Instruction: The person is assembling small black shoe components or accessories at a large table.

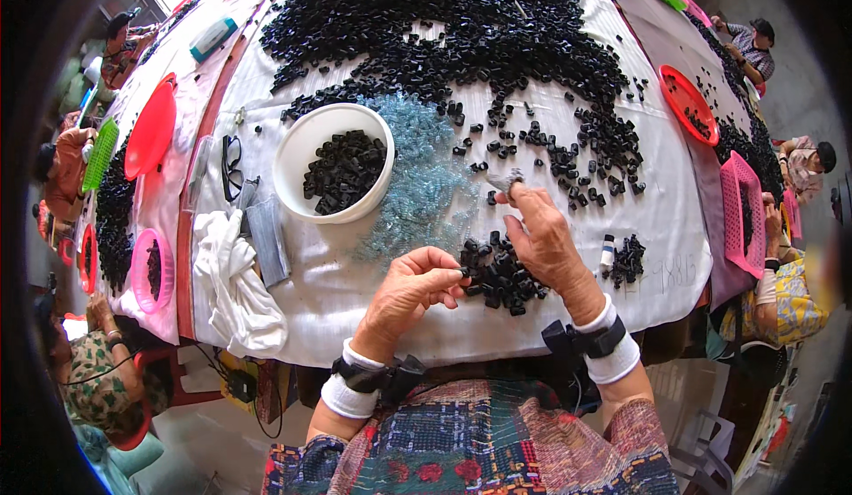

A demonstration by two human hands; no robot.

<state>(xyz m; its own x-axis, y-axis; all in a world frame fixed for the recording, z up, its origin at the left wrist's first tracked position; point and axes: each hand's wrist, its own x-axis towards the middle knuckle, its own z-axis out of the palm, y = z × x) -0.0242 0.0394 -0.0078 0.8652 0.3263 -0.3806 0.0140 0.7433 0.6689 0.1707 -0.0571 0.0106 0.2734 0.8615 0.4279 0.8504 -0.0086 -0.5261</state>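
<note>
1. A small black piece [464, 272] is pinched by the left grip [406, 293], fingertips closed.
2. The right grip [548, 236] is part-curled; whether anything is held cannot be told.
3. Between both grips, short black plastic pieces [504, 280] are heaped.

Black pile [508, 287] blocks middle — near tablecloth [493, 342] lies free

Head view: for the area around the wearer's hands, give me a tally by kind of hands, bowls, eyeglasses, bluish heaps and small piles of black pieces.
Wearer's hands: 2 (left hand, right hand)
White bowl: 1
Eyeglasses: 1
Bluish heap: 1
Small piles of black pieces: 2
Total: 7
</note>
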